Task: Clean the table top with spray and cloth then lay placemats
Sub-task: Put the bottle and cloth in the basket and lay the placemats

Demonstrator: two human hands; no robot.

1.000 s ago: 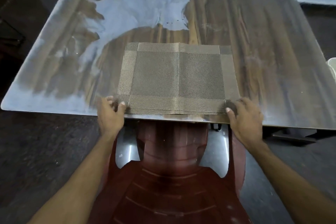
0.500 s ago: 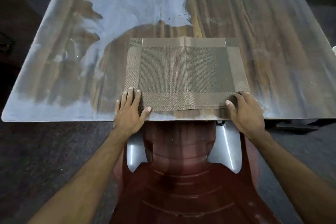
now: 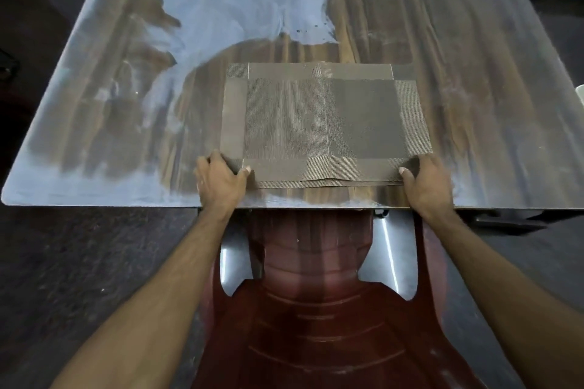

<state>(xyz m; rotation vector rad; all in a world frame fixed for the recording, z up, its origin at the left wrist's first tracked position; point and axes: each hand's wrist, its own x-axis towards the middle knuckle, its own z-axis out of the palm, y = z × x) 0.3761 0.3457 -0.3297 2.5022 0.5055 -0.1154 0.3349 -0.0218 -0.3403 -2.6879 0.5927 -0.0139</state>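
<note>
Head view: left hand (image 3: 221,181) and right hand (image 3: 426,183) pinch stacked woven brown placemats (image 3: 325,123) at wood-grain table's (image 3: 474,73) near edge; layers may slip apart

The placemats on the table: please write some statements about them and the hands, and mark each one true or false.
1. The placemats lie near the table's front edge. True.
2. The left hand holds a spray bottle. False: it grips the placemats' near left corner.
3. The right hand grips the near right corner. True.
4. A cloth lies on the placemats. False: nothing lies on them.
5. A red chair stands in front of the table. True.
</note>
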